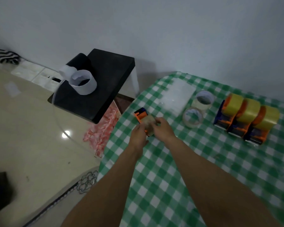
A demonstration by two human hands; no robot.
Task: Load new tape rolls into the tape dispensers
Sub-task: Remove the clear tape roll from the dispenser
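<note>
Green-and-white checked tablecloth (170, 185) covers a table. Near its left edge, the left hand (138, 135) grips a small orange-and-blue plastic tape dispenser (140, 115), while the right hand (163, 128) curls over the clear tape roll (149, 126) on it (blurred). Farther right lie two spare clear tape rolls (193, 117), then three loaded dispensers (247, 112) carrying yellow tape.
</note>
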